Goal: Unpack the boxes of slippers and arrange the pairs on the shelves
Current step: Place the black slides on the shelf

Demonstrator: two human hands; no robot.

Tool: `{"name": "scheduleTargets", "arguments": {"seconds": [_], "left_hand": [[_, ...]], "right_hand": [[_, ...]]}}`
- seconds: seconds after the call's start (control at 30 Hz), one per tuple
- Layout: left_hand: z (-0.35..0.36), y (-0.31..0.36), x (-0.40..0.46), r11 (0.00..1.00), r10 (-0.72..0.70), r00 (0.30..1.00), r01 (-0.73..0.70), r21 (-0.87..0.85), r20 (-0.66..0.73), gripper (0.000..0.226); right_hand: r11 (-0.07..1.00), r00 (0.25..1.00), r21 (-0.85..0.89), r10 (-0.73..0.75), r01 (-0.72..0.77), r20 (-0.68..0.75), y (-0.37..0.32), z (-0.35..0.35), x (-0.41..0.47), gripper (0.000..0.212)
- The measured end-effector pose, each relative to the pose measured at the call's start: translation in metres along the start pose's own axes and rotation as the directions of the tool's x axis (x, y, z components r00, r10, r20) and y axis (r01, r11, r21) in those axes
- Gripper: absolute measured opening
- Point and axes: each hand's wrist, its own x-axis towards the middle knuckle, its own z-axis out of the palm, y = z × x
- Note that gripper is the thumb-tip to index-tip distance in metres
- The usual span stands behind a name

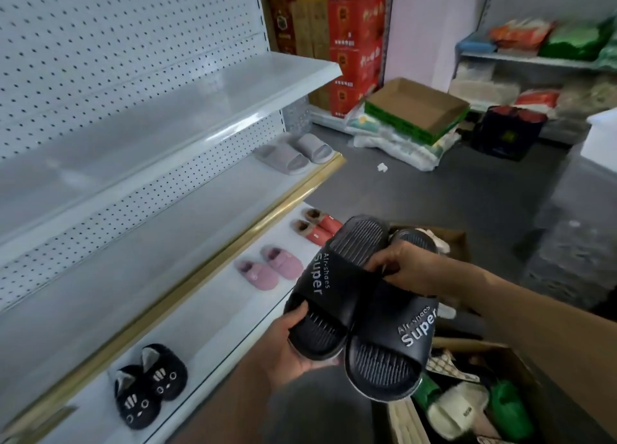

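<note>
Black rubber slide slippers (pixel 360 305) — left hand (pixel 293 346) grips one's heel, right hand (pixel 405 268) pinches the straps.

The light around me is even and fairly bright, soft enough that shadows stay faint. A pale sheen lies along the white shelf (pixel 207 109) in front of me. My view bends at the edges, so the pegboard (pixel 100 42) curves. The far goods (pixel 547 39) are smeared and soft, while the black slippers (pixel 360 310) look sharp.
</note>
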Motion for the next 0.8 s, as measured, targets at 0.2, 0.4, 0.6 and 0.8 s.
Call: {"name": "scheduleTargets", "arguments": {"seconds": [0.2,0.4,0.6,0.8], "left_hand": [[-0.052,0.019,-0.001,0.979,0.004,1.000,-0.005,-0.203,-0.006,0.049],[-0.084,0.040,-0.001,0.941,0.103,0.993,-0.117,-0.318,-0.058,0.044],[-0.119,0.071,0.017,0.857,0.230,0.957,-0.286,-0.428,-0.178,0.044],[-0.145,0.121,0.048,0.840,0.318,0.858,-0.452,-0.301,-0.403,0.060]], "right_hand": [[0.988,0.988,0.017,0.157,-0.157,0.003,-0.032,0.032,0.066,0.030],[0.987,0.987,-0.118,0.124,-0.113,0.097,-0.052,0.065,0.125,0.052],[0.970,0.984,-0.170,0.179,-0.173,0.017,-0.063,0.081,0.192,0.067],[0.975,0.982,-0.116,0.184,-0.187,-0.035,-0.070,0.077,0.260,0.059]]}}
